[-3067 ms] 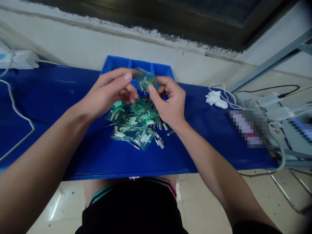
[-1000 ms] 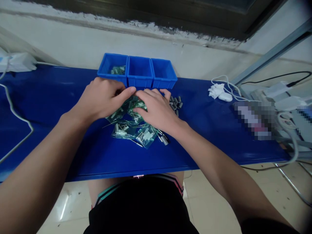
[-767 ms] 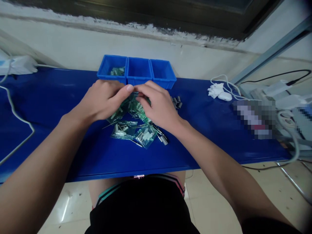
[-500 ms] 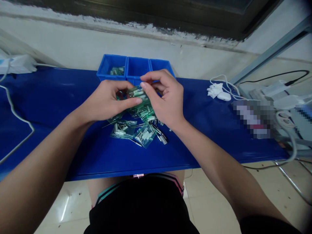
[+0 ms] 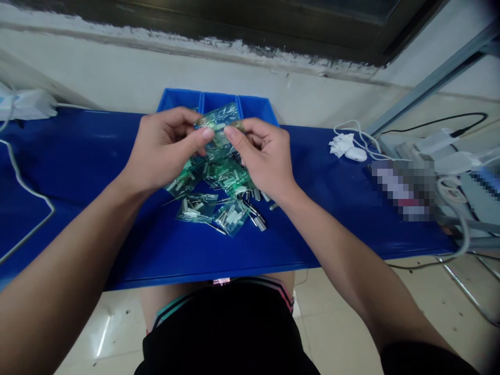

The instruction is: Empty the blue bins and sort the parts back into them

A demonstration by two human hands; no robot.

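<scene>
Between my two hands is a clear greenish plastic bag [image 5: 221, 117] with small pale parts inside, held up above the table. My left hand [image 5: 166, 143] pinches its left side between thumb and fingers. On its right side, my right hand [image 5: 265, 151] grips it the same way. Below them lies a pile of similar small bags [image 5: 230, 177], partly hidden by my hands. Nearer to me are two more bags of white and metal pieces, one of them a bag [image 5: 232, 216] beside loose metal posts [image 5: 258, 221].
Three joined blue bins [image 5: 258, 109] stand at the back against the wall, partly covered by my hands. The blue table [image 5: 167, 255] carries a crumpled white tissue [image 5: 341, 144], a white case [image 5: 355, 154] and cables on the right. A white cable [image 5: 29, 187] runs along the left.
Both hands have lifted the bag a little, and it now stands more upright and spread between them. My right hand has come down onto its right side; the pile shows more.
</scene>
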